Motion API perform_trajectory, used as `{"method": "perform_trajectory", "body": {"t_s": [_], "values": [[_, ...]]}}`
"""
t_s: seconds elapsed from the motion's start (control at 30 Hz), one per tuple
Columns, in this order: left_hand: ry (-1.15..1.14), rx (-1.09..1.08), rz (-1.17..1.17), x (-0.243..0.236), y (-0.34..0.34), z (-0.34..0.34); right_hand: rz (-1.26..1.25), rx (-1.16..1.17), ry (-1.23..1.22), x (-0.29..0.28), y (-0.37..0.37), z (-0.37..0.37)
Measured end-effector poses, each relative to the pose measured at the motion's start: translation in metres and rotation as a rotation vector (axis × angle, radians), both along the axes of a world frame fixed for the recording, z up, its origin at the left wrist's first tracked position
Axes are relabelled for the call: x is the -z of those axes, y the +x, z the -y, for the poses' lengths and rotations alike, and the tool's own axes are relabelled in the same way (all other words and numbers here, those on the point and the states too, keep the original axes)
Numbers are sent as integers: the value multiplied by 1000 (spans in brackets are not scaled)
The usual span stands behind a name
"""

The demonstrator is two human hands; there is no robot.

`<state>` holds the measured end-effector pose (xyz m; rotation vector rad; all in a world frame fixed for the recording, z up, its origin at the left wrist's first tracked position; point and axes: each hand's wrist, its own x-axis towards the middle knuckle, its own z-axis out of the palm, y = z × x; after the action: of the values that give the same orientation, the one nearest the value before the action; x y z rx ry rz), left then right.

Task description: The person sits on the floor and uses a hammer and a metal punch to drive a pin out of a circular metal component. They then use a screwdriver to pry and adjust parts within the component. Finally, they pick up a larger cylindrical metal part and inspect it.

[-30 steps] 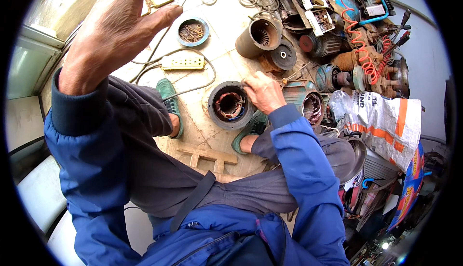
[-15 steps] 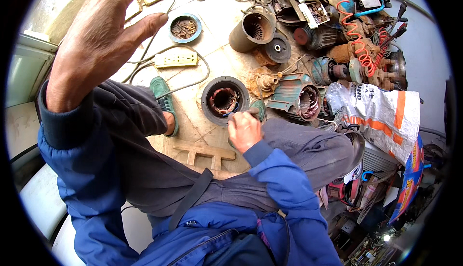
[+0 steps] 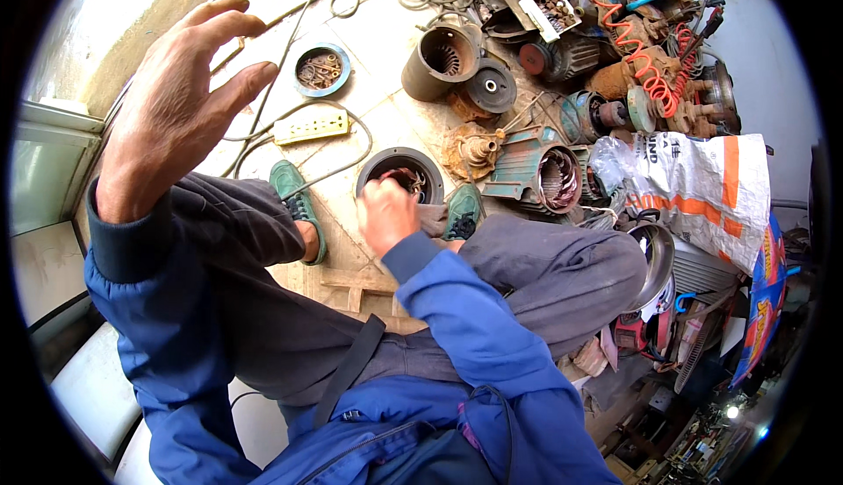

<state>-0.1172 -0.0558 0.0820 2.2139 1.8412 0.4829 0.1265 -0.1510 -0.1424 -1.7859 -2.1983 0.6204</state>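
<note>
My left hand [image 3: 180, 103] is raised at the left, its fingers apart and holding nothing. My right hand [image 3: 388, 217] is closed in a fist at the near rim of a round dark motor housing [image 3: 428, 167] on the floor. Copper-red windings [image 3: 409, 179] show inside the housing, partly covered by that hand. Beside the fist is a short grey-brown piece [image 3: 432, 219]. I cannot make out whether the fist grips it. Between my feet and my lap lies a wooden frame [image 3: 356, 285].
A bowl of bolts [image 3: 321, 70] and a yellow power strip [image 3: 311, 126] with cables stand beyond my left shoe [image 3: 297, 208]. To the right are an empty cylindrical housing [image 3: 439, 63], a green finned motor [image 3: 536, 169], rusty parts and a white-orange sack [image 3: 694, 186].
My right hand has moved left, from the housing's right side to its near rim, and now covers part of the windings. The left hand stays raised and open, slightly lower. The view has shifted slightly.
</note>
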Motion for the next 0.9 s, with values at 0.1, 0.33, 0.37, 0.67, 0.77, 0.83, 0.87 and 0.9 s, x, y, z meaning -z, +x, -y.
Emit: {"method": "perform_trajectory", "body": {"t_s": [0.1,0.33,0.37,0.67,0.77,0.83,0.87,0.9], "values": [[4,14,23,6,-1,2,153,-225,233,12,5,35],[12,35,-26,11,-6,5,395,-770,231,-7,118,46],[36,48,-27,14,-7,3,432,-647,78,12,149,44],[26,40,-36,13,-11,5,344,-37,390,-56,182,-99],[21,32,-42,17,-11,6,370,92,474,-62,181,-103],[26,29,-69,18,-11,6,300,163,305,-54,183,-89],[28,39,-64,19,-12,5,206,153,198,-35,184,-75],[28,55,-59,20,-13,3,137,155,66,-18,183,-58]]}}
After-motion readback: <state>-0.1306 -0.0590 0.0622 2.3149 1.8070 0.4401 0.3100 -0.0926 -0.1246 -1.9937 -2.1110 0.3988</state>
